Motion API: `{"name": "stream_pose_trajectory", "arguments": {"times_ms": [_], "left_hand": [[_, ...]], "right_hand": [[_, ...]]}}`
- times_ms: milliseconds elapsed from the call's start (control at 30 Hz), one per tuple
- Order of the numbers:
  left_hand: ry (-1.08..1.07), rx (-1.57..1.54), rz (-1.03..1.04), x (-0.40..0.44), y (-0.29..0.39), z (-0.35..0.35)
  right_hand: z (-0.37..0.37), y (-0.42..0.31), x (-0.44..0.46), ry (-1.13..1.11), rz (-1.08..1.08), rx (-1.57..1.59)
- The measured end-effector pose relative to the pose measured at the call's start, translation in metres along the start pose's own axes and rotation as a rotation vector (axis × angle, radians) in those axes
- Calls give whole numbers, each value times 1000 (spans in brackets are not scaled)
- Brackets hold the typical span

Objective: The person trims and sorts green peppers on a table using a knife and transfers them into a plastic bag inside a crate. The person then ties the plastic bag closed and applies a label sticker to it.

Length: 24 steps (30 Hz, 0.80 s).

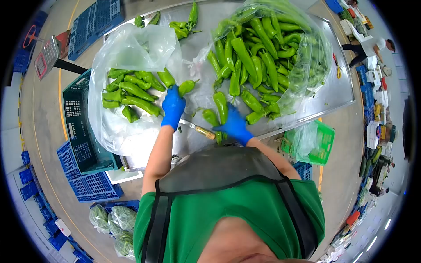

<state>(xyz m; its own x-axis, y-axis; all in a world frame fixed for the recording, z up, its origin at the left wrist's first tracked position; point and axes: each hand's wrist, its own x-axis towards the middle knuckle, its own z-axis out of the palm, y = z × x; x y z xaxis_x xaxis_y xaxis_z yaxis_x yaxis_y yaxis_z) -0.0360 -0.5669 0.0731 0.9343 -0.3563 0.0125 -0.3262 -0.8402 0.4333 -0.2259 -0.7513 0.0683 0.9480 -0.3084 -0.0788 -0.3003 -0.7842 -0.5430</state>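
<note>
My left hand [173, 106], in a blue glove, is closed on a green pepper [166, 78] at the right edge of the left clear bag [101, 61], which holds several peppers. Another pepper [187, 87] lies just right of its fingers. My right hand [235, 124], also gloved in blue, has its fingers around or against an upright pepper [221, 106]; its grip is partly hidden. Between my hands lies a knife with a wooden handle [204, 132], near the table's front edge. A large open bag of green peppers [258, 52] spills out at the right.
The metal table [337, 94] has scissors [337, 69] at its right. A dark green crate [79, 127] stands left, a bright green basket [325, 142] right, bagged vegetables [123, 218] below left. Another person [370, 47] stands at the far right.
</note>
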Motion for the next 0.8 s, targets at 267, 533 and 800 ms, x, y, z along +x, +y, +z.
{"name": "stream_pose_trajectory", "arguments": {"times_ms": [267,533,800], "left_hand": [[-640,-1372,-631,-102,38,-33],[-302,-1862,-591,-106,38,-103],[78,-943,-269,-19,-98,-109]], "right_hand": [[-13,-20,0,-127,269,283],[-56,-95,72,-566,-110,972],[-23,-225,194,270,-630,471]]}}
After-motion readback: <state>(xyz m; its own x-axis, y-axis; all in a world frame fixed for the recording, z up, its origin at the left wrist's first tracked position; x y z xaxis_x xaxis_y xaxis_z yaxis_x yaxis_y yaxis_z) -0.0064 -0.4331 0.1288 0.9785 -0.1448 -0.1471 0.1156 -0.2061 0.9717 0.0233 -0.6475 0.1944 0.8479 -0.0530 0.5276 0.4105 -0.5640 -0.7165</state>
